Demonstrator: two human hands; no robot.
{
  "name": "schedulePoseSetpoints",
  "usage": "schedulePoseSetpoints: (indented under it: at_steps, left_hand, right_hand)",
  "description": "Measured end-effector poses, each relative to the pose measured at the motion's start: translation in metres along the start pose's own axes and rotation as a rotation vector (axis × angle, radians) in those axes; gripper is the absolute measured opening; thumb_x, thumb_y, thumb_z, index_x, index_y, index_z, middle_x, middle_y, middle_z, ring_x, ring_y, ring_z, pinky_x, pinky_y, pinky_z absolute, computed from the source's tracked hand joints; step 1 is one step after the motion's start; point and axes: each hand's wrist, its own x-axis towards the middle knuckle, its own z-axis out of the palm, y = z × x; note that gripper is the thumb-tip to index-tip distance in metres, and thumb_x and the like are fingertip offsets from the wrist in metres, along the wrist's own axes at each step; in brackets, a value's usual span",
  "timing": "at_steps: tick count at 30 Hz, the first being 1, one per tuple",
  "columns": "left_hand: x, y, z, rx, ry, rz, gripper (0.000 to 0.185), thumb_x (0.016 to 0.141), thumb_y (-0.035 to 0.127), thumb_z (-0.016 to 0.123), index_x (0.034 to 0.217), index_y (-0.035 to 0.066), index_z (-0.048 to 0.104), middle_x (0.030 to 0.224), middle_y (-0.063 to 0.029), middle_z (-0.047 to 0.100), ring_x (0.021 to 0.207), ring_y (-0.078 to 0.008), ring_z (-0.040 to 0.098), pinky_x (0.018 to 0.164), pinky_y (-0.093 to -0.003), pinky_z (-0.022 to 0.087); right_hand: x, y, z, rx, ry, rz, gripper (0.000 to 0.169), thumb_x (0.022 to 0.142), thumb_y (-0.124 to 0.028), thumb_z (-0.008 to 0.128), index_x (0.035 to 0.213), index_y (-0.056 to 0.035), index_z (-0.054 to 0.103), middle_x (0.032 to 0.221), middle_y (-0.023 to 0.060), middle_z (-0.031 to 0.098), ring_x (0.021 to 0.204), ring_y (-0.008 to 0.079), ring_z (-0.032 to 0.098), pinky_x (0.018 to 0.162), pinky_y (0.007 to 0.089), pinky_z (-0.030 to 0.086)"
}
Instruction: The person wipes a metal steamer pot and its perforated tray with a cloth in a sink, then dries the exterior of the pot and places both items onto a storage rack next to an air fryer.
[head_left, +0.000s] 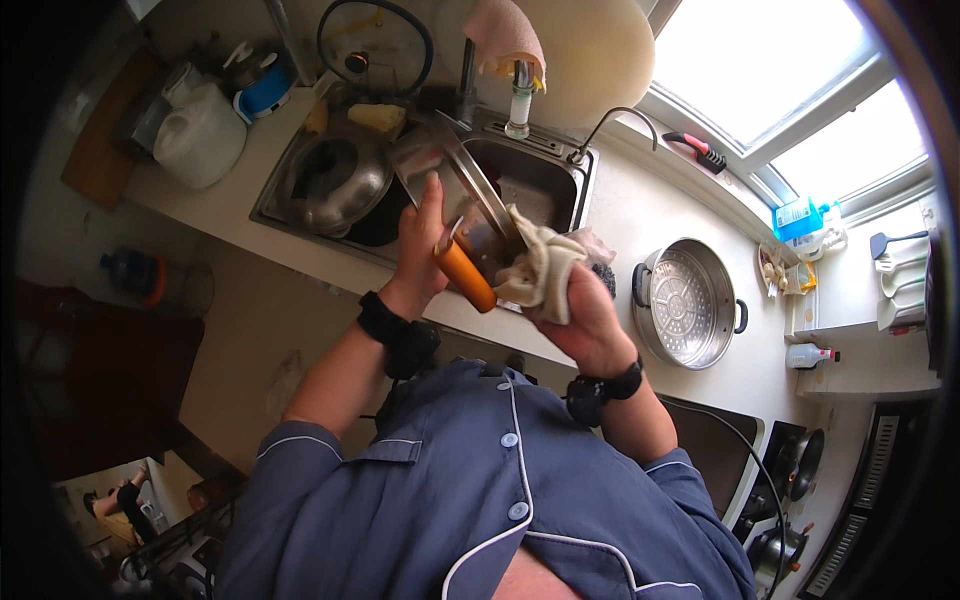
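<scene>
Tilted on its side over the sink's front edge is a metal pot (480, 184) with an orange handle (465, 276). My left hand (424, 244) grips the pot near the base of that handle, thumb pointing up along the metal. In my right hand (592, 315) is a bunched cream cloth (544, 270), pressed against the pot's lower side. Behind the pot lies the right basin of a stainless steel sink (536, 180), under a faucet with a clear nozzle (519, 112). A domed metal lid (341, 180) rests over the left basin.
A steamer pot with a perforated base (684, 304) stands on the counter at right. A white plastic jug (201, 139) and a blue kettle (264, 88) stand at left. The windowsill holds a red and black knife sharpener (697, 151). Pans sit on the stove at lower right.
</scene>
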Motion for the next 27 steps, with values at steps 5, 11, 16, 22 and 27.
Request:
schedulePoseSetpoints:
  at_steps: [5,11,16,22,27]
  left_hand:
    - [0.024,-0.014,-0.011,-0.04,-0.052,-0.053,0.046,0.105,0.048,0.039,0.118,0.006,0.054,0.106,-0.0056,0.064,0.09,-0.0153,0.067,0.079,-0.0347,0.058]
    - [0.035,-0.017,-0.011,-0.065,-0.316,-0.149,0.051,0.106,0.049,0.035,0.109,0.005,0.06,0.103,-0.0094,0.065,0.094,-0.017,0.066,0.083,-0.0331,0.055]
    - [0.017,-0.003,0.037,-0.174,0.016,-0.205,0.048,0.106,0.047,0.034,0.127,0.006,0.049,0.12,-0.0074,0.061,0.108,-0.0212,0.063,0.095,-0.038,0.053]
    - [0.019,0.003,0.043,-0.381,0.113,-0.18,0.053,0.107,0.047,0.024,0.131,0.007,0.049,0.131,-0.0108,0.057,0.122,-0.0284,0.056,0.107,-0.0459,0.044]
    - [0.006,-0.012,0.058,-0.4,0.073,-0.22,0.06,0.107,0.049,0.017,0.132,0.006,0.049,0.136,-0.0147,0.054,0.127,-0.0323,0.052,0.112,-0.0513,0.039]
  right_hand:
    - [-0.014,-0.024,0.025,-0.879,0.052,-0.7,0.025,0.098,-0.013,0.053,0.118,-0.0002,0.059,0.111,0.0101,0.065,0.095,0.0186,0.064,0.082,0.0314,0.051]
    - [0.014,-0.012,0.037,-1.622,-0.17,-0.853,0.02,0.095,-0.019,0.056,0.098,0.0008,0.059,0.091,0.0185,0.059,0.09,0.0341,0.053,0.08,0.0417,0.045]
    - [0.01,-0.037,-0.013,-1.434,0.251,-0.766,0.022,0.093,-0.018,0.058,0.103,0.0007,0.065,0.082,0.0146,0.063,0.073,0.0207,0.06,0.066,0.0348,0.049]
    - [-0.006,-0.034,-0.058,-0.928,0.304,-0.818,0.023,0.095,-0.011,0.06,0.113,0.0018,0.064,0.093,0.0039,0.068,0.082,0.0087,0.062,0.072,0.0237,0.051]
    - [0.014,0.012,-0.028,-1.496,0.316,-1.241,0.051,0.084,-0.003,0.066,0.131,0.0045,0.049,0.118,0.026,0.059,0.11,0.0395,0.059,0.094,0.0441,0.049]
